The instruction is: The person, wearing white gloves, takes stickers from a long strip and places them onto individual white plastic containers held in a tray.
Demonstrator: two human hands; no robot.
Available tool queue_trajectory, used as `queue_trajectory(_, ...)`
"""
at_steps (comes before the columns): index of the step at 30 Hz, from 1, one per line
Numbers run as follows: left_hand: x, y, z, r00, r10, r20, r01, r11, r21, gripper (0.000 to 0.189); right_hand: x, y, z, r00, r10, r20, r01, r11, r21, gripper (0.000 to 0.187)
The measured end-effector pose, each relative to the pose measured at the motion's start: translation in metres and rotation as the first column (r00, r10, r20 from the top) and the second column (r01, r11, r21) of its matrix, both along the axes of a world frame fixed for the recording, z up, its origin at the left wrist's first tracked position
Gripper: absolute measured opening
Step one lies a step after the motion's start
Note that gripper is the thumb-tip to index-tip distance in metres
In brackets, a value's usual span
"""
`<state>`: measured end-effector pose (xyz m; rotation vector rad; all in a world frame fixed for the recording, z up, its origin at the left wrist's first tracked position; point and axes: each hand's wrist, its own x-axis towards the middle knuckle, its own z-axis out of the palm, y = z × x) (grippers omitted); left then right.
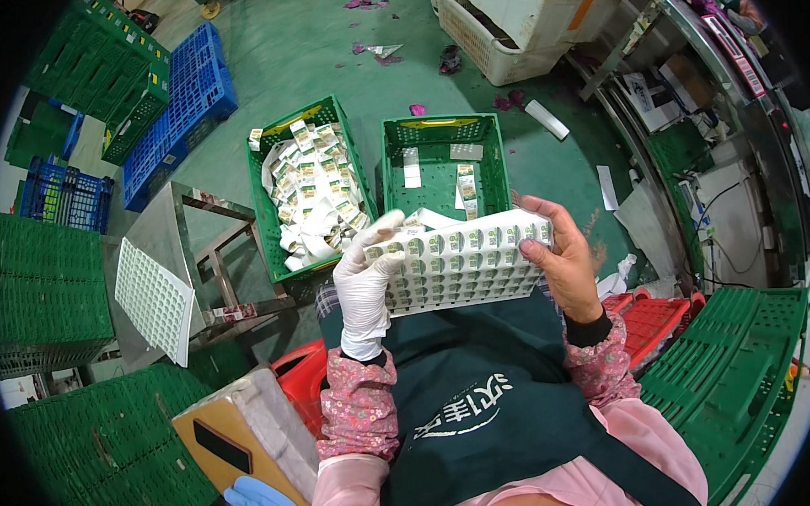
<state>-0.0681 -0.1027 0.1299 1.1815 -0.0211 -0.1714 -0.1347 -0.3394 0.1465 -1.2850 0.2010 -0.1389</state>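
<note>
Between my two hands is a sheet of printed round stickers, held above my lap with its upper edge curling. My left hand, in a white glove, grips its left end. Bare, my right hand pinches the right end, thumb on the printed face. Beyond the sheet stands a green plastic crate with a few paper strips in it. To its left, a second green crate is heaped with labelled white paper strips.
More sticker sheets lie on a metal stool at left. Stacked green crates and a blue pallet stand further left. A phone and blue glove rest on a box near my left elbow. A metal workbench runs along the right.
</note>
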Motion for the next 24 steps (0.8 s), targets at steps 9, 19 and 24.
queue_trajectory(9, -0.004, -0.004, -0.008, 0.971, 0.174, 0.161, -0.188, 0.98, 0.072, 0.012, -0.001, -0.001, 0.003, 0.987, -0.033, -0.158, 0.032, 0.999, -0.011, 0.027)
queue_trajectory(19, -0.006, 0.003, -0.002, 0.965, 0.26, 0.019, -0.261, 0.964, 0.056, 0.01, -0.004, 0.008, 0.014, 0.982, -0.174, 0.079, 0.189, 0.939, -0.286, 0.011)
queue_trajectory(24, -0.002, -0.002, -0.005, 0.953, 0.297, 0.058, -0.3, 0.952, 0.061, 0.013, 0.004, 0.006, 0.012, 0.918, -0.108, 0.381, 0.354, 0.654, -0.668, 0.015)
